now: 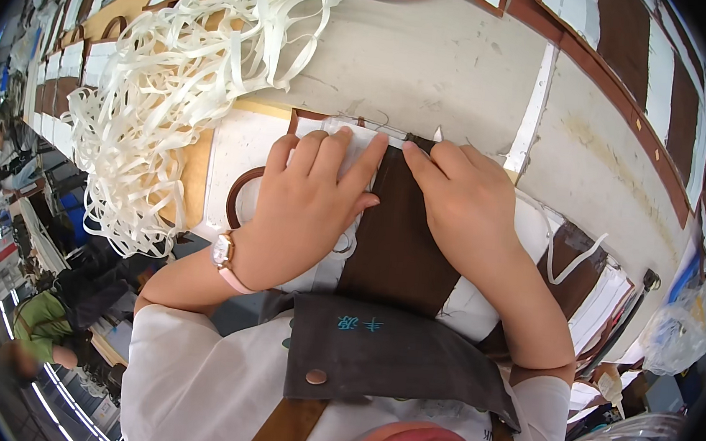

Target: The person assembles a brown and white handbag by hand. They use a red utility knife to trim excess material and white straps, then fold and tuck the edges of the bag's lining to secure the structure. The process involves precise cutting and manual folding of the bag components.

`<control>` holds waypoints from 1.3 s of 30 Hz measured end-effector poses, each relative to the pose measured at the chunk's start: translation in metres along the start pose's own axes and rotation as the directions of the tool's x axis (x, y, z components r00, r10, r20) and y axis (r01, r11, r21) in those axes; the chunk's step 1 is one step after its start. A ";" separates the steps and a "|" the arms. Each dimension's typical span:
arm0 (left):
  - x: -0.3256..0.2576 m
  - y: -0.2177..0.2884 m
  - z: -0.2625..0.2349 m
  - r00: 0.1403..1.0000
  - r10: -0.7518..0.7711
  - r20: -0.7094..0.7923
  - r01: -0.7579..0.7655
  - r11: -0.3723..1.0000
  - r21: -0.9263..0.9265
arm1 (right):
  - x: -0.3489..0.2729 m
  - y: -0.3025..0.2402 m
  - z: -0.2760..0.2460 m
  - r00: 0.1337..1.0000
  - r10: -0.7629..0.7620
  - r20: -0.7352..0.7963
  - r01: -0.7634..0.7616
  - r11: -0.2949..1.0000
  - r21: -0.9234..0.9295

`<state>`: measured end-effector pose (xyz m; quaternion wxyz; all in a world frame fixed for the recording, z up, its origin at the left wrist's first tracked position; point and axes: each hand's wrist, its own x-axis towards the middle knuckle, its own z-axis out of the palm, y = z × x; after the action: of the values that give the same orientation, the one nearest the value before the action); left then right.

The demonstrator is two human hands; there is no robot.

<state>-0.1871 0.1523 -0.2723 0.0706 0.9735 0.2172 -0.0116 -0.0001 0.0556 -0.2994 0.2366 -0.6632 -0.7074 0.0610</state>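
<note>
A panel with a dark brown band [406, 238] between white parts lies in front of me. Along its far edge runs a narrow white strip [396, 142]. My left hand [309, 191] lies on the panel's left part with its fingers spread, the fingertips pressing near that edge. Close by on the right, my right hand [468, 201] has its index fingertip on the strip's end and its other fingers curled. A small white tip [439, 133] sticks out beyond the curled fingers; what they hold is hidden. A brown looped handle [237, 198] shows beside my left hand.
A tangled heap of white tape [153, 102] covers the table's left side. More brown-and-white panels [629, 43] lie along the far right. A loose white cord [572, 265] and a clear plastic bag [679, 333] are at right. Another person [40, 323] is at the far left.
</note>
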 end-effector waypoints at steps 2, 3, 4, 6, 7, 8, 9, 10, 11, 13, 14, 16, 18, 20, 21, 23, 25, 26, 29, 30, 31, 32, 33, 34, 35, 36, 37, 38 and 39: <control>0.002 0.007 -0.005 0.998 -0.023 0.054 0.020 0.998 0.056 | 0.000 -0.002 -0.005 1.000 0.004 0.004 -0.004 0.999 -0.044; 0.001 0.008 -0.004 1.000 -0.017 0.020 0.015 0.997 0.073 | -0.003 -0.001 -0.009 1.000 0.017 0.007 -0.017 0.999 -0.039; 0.001 0.009 -0.002 1.000 -0.009 -0.014 0.011 0.996 0.091 | -0.007 0.001 -0.016 0.999 0.031 0.010 -0.030 0.999 -0.034; 0.000 0.012 0.003 1.000 -0.006 -0.029 0.008 0.997 0.076 | -0.018 0.006 -0.030 0.997 0.069 0.019 -0.068 0.998 -0.013; -0.001 0.014 0.007 1.000 -0.014 -0.011 0.015 0.999 0.043 | -0.025 0.010 -0.037 0.996 0.088 0.027 -0.088 0.996 0.003; -0.001 0.016 0.009 1.000 -0.023 0.007 0.023 1.000 0.012 | -0.030 0.015 -0.041 0.994 0.106 0.036 -0.107 0.994 0.019; -0.001 0.017 0.008 1.000 -0.020 0.020 0.019 1.000 0.024 | -0.036 0.018 -0.044 0.993 0.113 0.024 -0.114 0.993 0.024; 0.000 0.017 0.007 0.999 -0.017 0.032 0.016 0.999 0.037 | -0.041 0.021 -0.045 0.993 0.120 0.013 -0.120 0.992 0.030; 0.000 0.018 0.007 0.999 -0.016 0.044 0.013 0.999 0.050 | -0.046 0.024 -0.046 0.992 0.125 0.002 -0.125 0.991 0.036; 0.000 0.018 0.006 0.998 -0.017 0.058 0.015 0.999 0.033 | -0.052 0.030 -0.042 0.991 0.129 -0.016 -0.128 0.991 0.049; 0.000 0.018 0.006 0.998 -0.018 0.065 0.016 1.000 0.025 | -0.054 0.031 -0.041 0.990 0.137 -0.023 -0.135 0.989 0.062; 0.000 0.019 0.006 0.998 0.000 0.066 -0.003 0.999 0.041 | -0.055 0.032 -0.039 0.989 0.145 -0.035 -0.142 0.987 0.076; 0.000 0.021 0.005 0.998 0.005 0.068 -0.009 0.998 0.057 | -0.054 0.031 -0.037 0.989 0.145 -0.042 -0.142 0.987 0.074; 0.000 0.023 0.006 0.997 -0.004 0.071 -0.002 0.997 0.073 | -0.054 0.033 -0.039 0.986 0.155 -0.056 -0.148 0.984 0.102; 0.001 0.023 0.006 0.997 -0.002 0.074 -0.004 0.997 0.081 | -0.054 0.034 -0.040 0.985 0.160 -0.064 -0.152 0.981 0.118; 0.002 0.024 0.006 0.997 0.000 0.079 -0.008 0.995 0.096 | -0.053 0.034 -0.040 0.987 0.141 -0.071 -0.133 0.985 0.110; 0.003 0.024 0.005 0.996 0.008 0.087 -0.017 0.994 0.105 | -0.055 0.035 -0.038 0.990 0.128 -0.066 -0.123 0.989 0.084; 0.004 0.023 0.004 0.996 0.011 0.090 -0.021 0.994 0.110 | -0.058 0.036 -0.034 0.991 0.124 -0.056 -0.120 0.991 0.063; 0.006 0.024 0.004 0.996 0.015 0.091 -0.026 0.992 0.125 | -0.059 0.037 -0.033 0.993 0.107 -0.048 -0.106 0.994 0.028; 0.007 0.023 0.004 0.995 0.016 0.095 -0.027 0.992 0.122 | -0.059 0.037 -0.033 0.993 0.104 -0.049 -0.103 0.994 0.019; 0.007 0.023 0.004 0.995 0.016 0.099 -0.028 0.992 0.119 | -0.059 0.037 -0.033 0.993 0.106 -0.049 -0.105 0.994 0.021; 0.007 0.023 0.005 0.994 0.017 0.103 -0.029 0.993 0.117 | -0.060 0.037 -0.032 0.993 0.107 -0.050 -0.106 0.994 0.023; 0.008 0.023 0.004 0.995 0.024 0.099 -0.036 0.992 0.122 | -0.060 0.037 -0.032 0.993 0.106 -0.051 -0.105 0.994 0.026; 0.009 0.024 0.003 0.995 0.031 0.095 -0.043 0.991 0.127 | -0.060 0.037 -0.031 0.993 0.109 -0.051 -0.107 0.994 0.026; 0.010 0.024 0.002 0.995 0.038 0.092 -0.050 0.990 0.132 | -0.060 0.037 -0.031 0.992 0.111 -0.051 -0.110 0.994 0.027; 0.010 0.024 0.003 0.996 0.039 0.084 -0.050 0.990 0.130 | -0.060 0.037 -0.031 0.992 0.114 -0.050 -0.113 0.993 0.026; 0.010 0.025 0.004 0.996 0.040 0.076 -0.050 0.991 0.128 | -0.061 0.037 -0.030 0.992 0.118 -0.050 -0.117 0.993 0.026; 0.011 0.025 0.005 0.997 0.041 0.068 -0.050 0.991 0.126 | -0.061 0.037 -0.028 0.991 0.121 -0.050 -0.120 0.992 0.026; 0.012 0.026 0.005 0.997 0.030 0.070 -0.038 0.992 0.122 | -0.062 0.038 -0.027 0.991 0.124 -0.050 -0.123 0.992 0.026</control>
<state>-0.1655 0.1334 -0.2743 0.0180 0.9786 0.1970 -0.0569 0.0461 -0.0060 -0.3069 0.2581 -0.7044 -0.6579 0.0665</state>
